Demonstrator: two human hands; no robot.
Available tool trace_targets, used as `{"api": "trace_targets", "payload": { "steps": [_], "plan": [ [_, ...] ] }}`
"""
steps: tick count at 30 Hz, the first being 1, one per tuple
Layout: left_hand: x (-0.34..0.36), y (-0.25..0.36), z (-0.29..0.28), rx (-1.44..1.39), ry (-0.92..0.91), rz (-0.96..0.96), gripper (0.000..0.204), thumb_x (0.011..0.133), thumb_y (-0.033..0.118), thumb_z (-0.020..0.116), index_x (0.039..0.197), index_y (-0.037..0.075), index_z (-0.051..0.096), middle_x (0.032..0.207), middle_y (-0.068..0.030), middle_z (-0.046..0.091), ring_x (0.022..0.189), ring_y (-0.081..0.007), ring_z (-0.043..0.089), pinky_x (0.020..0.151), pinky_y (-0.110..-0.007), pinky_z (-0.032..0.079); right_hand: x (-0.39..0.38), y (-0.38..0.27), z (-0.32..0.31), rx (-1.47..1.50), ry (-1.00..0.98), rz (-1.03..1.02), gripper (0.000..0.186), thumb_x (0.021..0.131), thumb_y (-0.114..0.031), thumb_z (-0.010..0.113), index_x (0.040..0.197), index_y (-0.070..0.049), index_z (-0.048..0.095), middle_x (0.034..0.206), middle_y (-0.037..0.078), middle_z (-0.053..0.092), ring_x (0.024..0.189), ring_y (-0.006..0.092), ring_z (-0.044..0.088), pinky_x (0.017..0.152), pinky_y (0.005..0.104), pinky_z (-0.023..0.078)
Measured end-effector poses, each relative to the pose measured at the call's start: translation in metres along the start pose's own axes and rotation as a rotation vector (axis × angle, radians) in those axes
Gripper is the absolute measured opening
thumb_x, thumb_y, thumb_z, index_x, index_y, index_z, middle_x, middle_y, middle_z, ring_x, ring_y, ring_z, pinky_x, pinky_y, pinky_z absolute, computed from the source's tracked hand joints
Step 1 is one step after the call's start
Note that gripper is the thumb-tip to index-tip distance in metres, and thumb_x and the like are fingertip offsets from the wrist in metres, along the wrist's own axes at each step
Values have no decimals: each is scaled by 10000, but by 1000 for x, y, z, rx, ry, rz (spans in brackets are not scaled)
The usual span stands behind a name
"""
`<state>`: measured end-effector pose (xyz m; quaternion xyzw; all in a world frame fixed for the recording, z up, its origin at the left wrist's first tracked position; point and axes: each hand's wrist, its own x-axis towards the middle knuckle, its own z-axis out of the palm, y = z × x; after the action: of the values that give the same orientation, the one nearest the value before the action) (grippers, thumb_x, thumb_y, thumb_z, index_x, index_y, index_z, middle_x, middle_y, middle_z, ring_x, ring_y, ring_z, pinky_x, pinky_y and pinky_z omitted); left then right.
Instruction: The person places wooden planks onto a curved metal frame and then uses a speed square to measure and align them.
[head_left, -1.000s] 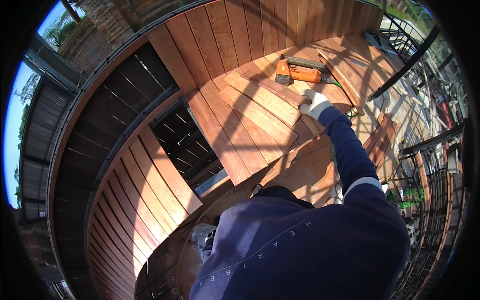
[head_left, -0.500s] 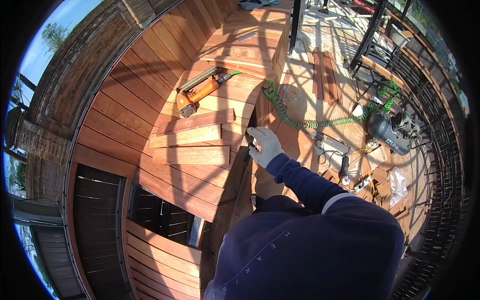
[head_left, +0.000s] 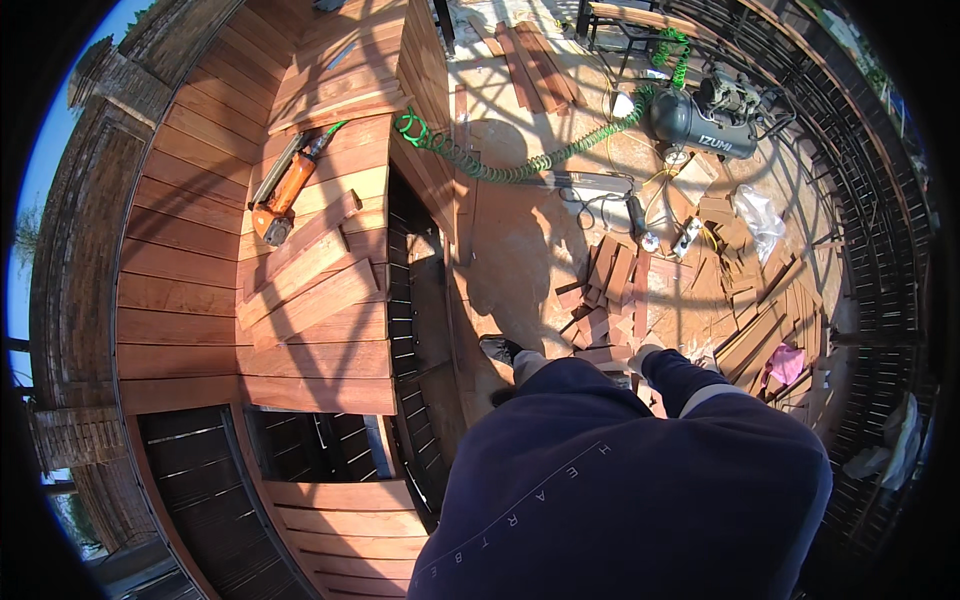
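Note:
My right hand, in a pale glove, hangs low by my body with its fingers too small and hidden to read. Below it on the floor lie stacked wood offcuts. My left hand is out of sight. On the wooden bench to the left rests an orange nail gun, joined to a green coiled air hose. Loose short boards lie slanted on the bench just nearer than the nail gun.
A dark air compressor stands at the far right. Long boards lie on the floor beyond the hose. A clear plastic bag, a pink cloth and more scrap wood lie to the right. The bench frame has an open gap.
My right hand has left the bench edge and dropped back toward my body. My view has turned right. The short boards now lie at a steeper slant in view.

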<state>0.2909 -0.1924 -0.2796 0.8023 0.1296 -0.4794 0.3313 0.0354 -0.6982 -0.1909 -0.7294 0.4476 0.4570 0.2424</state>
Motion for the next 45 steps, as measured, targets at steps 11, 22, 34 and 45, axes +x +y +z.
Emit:
{"api": "trace_targets", "payload": {
  "steps": [11,22,34,45],
  "plan": [
    [3,9,15,210,-83,32,411,891,417,509,1133,96,592,1031,-154,663,882,-321,657,679,-392,503,65,-18,97,338,76,-551,413,818,-396,630,1036,-49,676,1041,157,673,976,303,630,844,355,477],
    [22,53,28,402,-129,15,434,890,433,502,1150,97,590,1053,-157,659,907,-327,652,704,-396,506,22,-10,58,248,-63,-375,476,858,-452,490,1051,-55,668,1103,169,640,1040,322,588,900,356,439],
    [24,114,48,460,-89,60,459,889,450,495,1169,98,587,1077,-160,655,935,-334,647,731,-400,511,98,4,9,374,55,-342,355,864,-340,509,1065,-97,672,1142,124,639,1094,300,570,948,349,435],
    [39,95,91,566,72,90,483,888,466,488,1186,99,585,1099,-163,651,960,-340,643,756,-404,515,188,-35,-111,137,107,-356,232,804,-212,567,941,-88,706,971,83,691,877,268,655,753,329,520]
  ]
}}
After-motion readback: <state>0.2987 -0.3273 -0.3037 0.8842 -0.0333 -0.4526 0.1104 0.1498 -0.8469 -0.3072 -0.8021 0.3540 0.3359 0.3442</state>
